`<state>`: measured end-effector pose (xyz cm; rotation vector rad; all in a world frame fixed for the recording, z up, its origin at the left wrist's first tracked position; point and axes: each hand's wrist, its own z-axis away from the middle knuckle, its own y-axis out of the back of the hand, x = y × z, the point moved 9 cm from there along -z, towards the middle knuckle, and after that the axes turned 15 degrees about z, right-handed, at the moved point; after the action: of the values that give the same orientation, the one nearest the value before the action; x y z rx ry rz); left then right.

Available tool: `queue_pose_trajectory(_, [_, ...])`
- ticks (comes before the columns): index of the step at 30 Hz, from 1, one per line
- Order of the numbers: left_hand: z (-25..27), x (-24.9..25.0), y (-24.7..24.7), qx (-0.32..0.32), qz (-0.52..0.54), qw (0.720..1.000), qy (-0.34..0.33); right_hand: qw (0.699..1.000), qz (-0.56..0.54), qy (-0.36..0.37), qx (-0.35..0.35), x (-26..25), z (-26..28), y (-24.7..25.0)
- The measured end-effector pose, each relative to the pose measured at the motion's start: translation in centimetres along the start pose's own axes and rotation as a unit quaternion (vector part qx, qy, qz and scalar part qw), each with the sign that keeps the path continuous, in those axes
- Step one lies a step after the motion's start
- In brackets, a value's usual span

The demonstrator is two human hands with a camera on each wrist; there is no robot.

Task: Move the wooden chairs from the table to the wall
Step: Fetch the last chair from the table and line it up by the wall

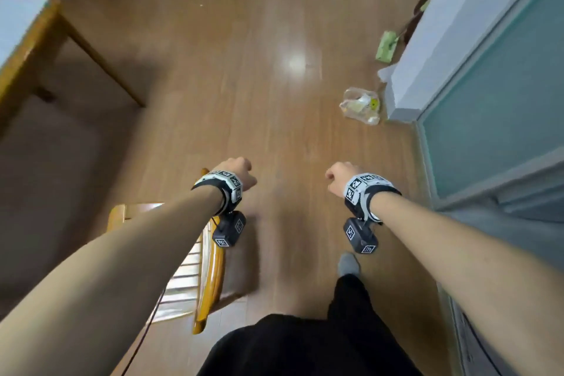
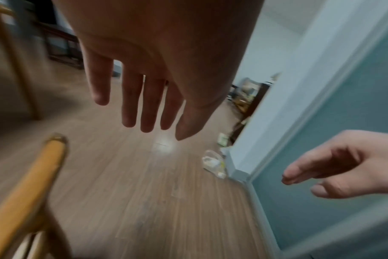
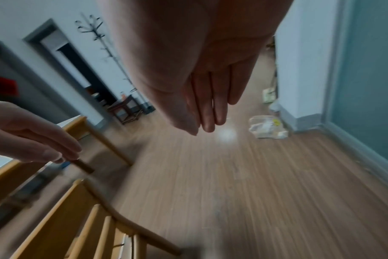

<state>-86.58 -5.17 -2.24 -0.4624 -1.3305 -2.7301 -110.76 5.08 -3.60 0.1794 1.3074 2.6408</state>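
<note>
Both hands hang out over the wooden floor, holding nothing. The left hand has its fingers straight and slightly spread, pointing down and away; the right hand has its fingers straight and pressed together. The wooden chair stands near and left, under the left forearm, its curved top rail running from near the body up to a tip just below the left wrist. The left wrist view shows that rail end below and left of the fingertips, apart from them. The table sits far left, and the wall runs along the right.
</note>
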Motion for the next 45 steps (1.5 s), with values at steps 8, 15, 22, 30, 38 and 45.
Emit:
queue_pose_trajectory(8, [3.7,-12.0,4.0,0.083,0.113,0.967,0.213,0.963,0.160,0.219,0.003,-13.4,-9.7,7.8])
queue_pose_trajectory(15, [9.8,-23.6,-0.5,0.123,0.239,0.892,0.364,0.903,0.253,0.348,0.018,-28.0,-11.9,9.4])
queue_pose_trajectory(22, [16.6,-25.2,-8.0,0.137,0.360,0.802,0.457,0.784,0.374,0.495,-0.002,-38.1,-8.1,5.2])
queue_pose_trajectory(30, [19.3,-18.4,-15.0,0.169,0.460,0.696,0.525,0.651,0.459,0.604,-0.026,-40.1,-5.1,-0.6])
queue_pose_trajectory(38, [17.3,-13.5,-19.1,0.239,0.443,0.664,0.553,0.557,0.508,0.657,-0.004,-38.0,-4.9,-2.6])
queue_pose_trajectory(45, [16.9,-16.7,-19.9,0.261,0.445,0.653,0.554,0.547,0.525,0.652,0.000,-38.7,-5.5,-5.0])
